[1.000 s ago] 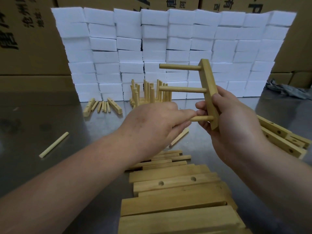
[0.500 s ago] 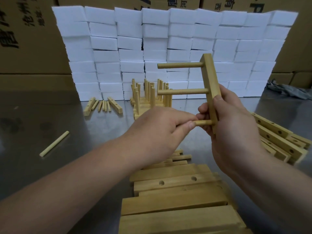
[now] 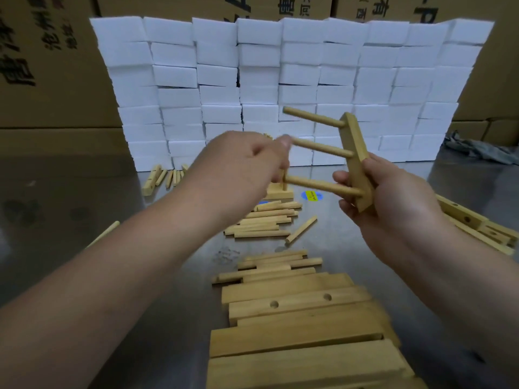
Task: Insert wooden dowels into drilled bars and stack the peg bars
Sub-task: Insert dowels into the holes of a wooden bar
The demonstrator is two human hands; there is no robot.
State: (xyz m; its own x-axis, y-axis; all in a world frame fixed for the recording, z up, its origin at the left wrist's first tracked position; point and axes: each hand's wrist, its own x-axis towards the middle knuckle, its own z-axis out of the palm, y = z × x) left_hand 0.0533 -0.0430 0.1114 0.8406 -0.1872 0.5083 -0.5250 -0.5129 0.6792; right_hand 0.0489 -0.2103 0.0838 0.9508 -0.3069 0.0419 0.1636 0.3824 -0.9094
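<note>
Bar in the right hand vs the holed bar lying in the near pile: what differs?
Holes: the peg bar carries three dowels pointing left; the drilled bar shows two empty holes.
Pose: the peg bar stands tilted, near upright, in the air; the drilled bar lies flat in the near pile.
Hold: the right hand grips the peg bar's lower end; no hand touches the drilled bar.
Both are pale wood.

The peg bar (image 3: 355,153), loose dowels (image 3: 261,223) and drilled bars (image 3: 297,303) are pale yellow wood, the bars' holes dark. The blocks (image 3: 252,66) are white, the boxes (image 3: 42,51) brown with black lettering, the desk (image 3: 70,197) grey, its sticker (image 3: 311,195) blue and yellow.
</note>
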